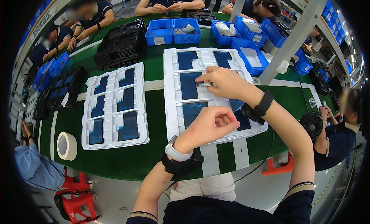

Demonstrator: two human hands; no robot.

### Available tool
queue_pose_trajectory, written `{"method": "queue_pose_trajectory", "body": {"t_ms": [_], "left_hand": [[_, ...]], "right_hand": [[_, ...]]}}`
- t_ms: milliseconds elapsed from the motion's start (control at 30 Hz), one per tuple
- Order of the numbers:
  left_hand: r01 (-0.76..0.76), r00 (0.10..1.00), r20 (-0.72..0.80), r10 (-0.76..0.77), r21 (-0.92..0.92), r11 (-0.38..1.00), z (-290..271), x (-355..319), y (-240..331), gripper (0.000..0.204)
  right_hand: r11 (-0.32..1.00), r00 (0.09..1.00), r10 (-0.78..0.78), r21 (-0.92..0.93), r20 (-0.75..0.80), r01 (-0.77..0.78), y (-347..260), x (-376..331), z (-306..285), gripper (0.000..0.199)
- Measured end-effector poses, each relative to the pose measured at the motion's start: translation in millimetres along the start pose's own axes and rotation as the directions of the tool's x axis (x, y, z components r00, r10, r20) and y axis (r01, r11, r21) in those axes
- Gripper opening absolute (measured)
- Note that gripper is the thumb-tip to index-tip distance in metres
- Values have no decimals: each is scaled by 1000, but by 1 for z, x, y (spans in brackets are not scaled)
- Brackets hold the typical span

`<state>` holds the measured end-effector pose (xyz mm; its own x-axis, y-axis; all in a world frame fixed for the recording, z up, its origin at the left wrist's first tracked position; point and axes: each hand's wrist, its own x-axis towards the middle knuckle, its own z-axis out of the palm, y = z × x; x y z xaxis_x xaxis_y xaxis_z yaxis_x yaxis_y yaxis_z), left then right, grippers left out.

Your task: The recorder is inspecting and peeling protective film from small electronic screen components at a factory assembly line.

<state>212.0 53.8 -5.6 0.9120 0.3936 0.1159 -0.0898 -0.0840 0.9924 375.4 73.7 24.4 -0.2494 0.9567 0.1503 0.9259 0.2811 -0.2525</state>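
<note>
My right hand [224, 82] is closed in a pinch over the large white plastic tray [172, 92]. Between its fingers shows a small silvery piece [207, 85], too small to tell its kind. Its index fingertip touches or nearly touches the edge of a flat dark-blue battery-like pack [188, 86] in the tray's left column. Nearer to me, my left hand [211, 125] hovers above the tray's front part with fingers curled and nothing visible in them. Below it lies another dark-blue pack [194, 113], partly covered by the hand. More packs sit in the right column, some hidden by my arms.
A second white tray [143, 123] with several blue packs lies to the left, beside a roll of cream tape [67, 145]. Blue bins [159, 32] and stacked black trays [119, 42] stand behind. A metal post [295, 35] rises right; a black fan [311, 125] stands near a co-worker.
</note>
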Motion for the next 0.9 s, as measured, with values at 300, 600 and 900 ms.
{"method": "queue_pose_trajectory", "body": {"t_ms": [300, 600, 900], "left_hand": [[3, 1000, -16, -3, -1, 1000, 0, 0, -1, 14], [8, 1000, -18, -8, -3, 1000, 1, 0, 1, 14], [10, 1000, -10, -10, -12, 1000, 0, 0, 0, 14]], "right_hand": [[964, 960, 267, 3, -80, -268, 12, 20, 18, 24], [539, 806, 553, 646, 213, -541, 1, 32, 6, 17], [657, 943, 332, 713, 20, -246, -3, 19, -23, 15]]}}
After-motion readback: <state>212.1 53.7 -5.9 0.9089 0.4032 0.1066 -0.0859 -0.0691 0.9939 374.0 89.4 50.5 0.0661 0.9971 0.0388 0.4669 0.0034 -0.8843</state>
